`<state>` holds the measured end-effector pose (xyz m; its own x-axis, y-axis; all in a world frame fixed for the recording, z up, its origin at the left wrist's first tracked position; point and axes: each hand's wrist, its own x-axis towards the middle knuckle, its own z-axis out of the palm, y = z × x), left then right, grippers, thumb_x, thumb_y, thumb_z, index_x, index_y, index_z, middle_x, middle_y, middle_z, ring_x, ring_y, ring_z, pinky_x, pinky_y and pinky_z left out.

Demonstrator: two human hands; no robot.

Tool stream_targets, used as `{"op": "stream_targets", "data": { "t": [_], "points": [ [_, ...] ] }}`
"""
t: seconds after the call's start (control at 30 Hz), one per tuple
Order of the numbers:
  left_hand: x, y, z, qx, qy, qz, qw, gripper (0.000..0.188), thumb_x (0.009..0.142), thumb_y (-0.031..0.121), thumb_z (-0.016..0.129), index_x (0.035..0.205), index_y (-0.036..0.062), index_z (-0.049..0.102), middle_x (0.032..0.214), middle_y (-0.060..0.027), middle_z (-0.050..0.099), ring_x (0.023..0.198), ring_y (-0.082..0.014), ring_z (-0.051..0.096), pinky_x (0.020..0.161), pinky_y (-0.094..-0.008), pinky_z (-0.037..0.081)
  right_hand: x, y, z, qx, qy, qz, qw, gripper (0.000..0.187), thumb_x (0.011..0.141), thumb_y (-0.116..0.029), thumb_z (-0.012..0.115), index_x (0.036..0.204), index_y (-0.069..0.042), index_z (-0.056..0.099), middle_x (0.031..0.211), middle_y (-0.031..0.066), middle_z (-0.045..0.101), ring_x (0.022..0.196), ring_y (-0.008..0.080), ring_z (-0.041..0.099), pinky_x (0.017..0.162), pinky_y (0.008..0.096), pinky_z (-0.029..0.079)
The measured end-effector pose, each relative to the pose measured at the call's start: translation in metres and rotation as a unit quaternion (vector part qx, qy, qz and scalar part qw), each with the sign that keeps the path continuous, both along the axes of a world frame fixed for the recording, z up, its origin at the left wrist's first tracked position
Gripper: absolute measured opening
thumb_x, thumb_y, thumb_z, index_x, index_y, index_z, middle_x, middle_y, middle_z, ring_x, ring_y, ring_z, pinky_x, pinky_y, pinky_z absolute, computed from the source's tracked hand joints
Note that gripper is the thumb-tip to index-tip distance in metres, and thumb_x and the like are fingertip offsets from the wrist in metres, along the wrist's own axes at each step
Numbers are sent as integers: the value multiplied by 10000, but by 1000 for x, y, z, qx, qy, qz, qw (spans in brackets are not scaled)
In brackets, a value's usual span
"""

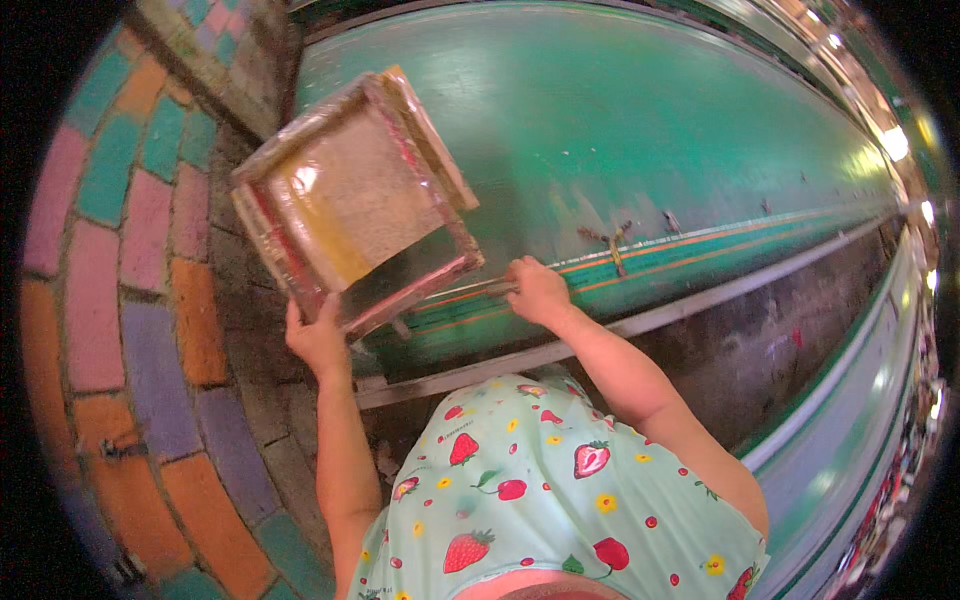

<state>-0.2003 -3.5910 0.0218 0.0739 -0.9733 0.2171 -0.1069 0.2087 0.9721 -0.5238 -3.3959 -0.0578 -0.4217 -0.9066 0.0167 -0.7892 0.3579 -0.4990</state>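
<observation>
My left hand (320,345) is closed on the lower left edge of a screen printing frame (268,222), holding it tilted above the left end of a long green table (560,100). The frame's mesh has a pale see-through area with a yellow band along one side and a dark strip at the near end. My right hand (540,292) is closed at the table's near edge, beside the orange-lined rail (690,245). Its fingers are pinched on something thin that I cannot make out. Further right on the rail sits a small brownish metal clamp (614,244).
A wall of painted bricks (150,230) in pink, orange, teal and purple stands close on the left. Smaller metal pieces (671,220) sit along the rail. A pale ledge (700,300) runs along the table's near side. Behind me on the right is another long table (850,440).
</observation>
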Motion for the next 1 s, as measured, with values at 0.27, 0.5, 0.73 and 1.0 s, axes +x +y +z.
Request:
{"op": "stream_targets", "data": {
  "t": [0.27, 0.5, 0.73, 1.0],
  "points": [
    [14, 368, -81, 125, -225, -43, 965, 778, 841, 153, 967, 1525, -61, 667, 1288, -226, 678, 1230, -386, 685, 1092, -470, 534, 31, 441, 10, -128, -87, -215, 964, 279, 911, -200, 906, 1080, -47, 745, 969, 108, 755, 872, 291, 757, 785, 446, 612],
    [15, 442, -78, 55, -319, -117, 939, 637, 904, 236, 884, 1473, 20, 697, 1182, -235, 656, 1137, -425, 673, 1025, -504, 536, 43, 503, -6, -310, -434, -348, 771, 323, 1031, 7, 767, 1348, 22, 703, 1080, 62, 753, 822, 112, 696, 731, 284, 609],
    [10, 440, -76, 10, -389, -129, 912, 589, 901, 227, 823, 1440, 20, 704, 1171, -250, 681, 1116, -430, 700, 1005, -508, 545, 39, 523, 7, -313, -514, -295, 743, 324, 1038, -18, 768, 1355, 2, 703, 1067, 28, 739, 849, 104, 695, 701, 287, 590],
    [17, 428, -80, 9, -338, -154, 929, 652, 871, 181, 777, 1494, 8, 689, 1197, -223, 691, 1141, -390, 690, 1041, -486, 539, 40, 524, 14, -278, -441, -224, 824, 250, 1034, -67, 817, 1249, -22, 699, 1052, 14, 767, 926, 95, 716, 757, 293, 589]
  ]
}}
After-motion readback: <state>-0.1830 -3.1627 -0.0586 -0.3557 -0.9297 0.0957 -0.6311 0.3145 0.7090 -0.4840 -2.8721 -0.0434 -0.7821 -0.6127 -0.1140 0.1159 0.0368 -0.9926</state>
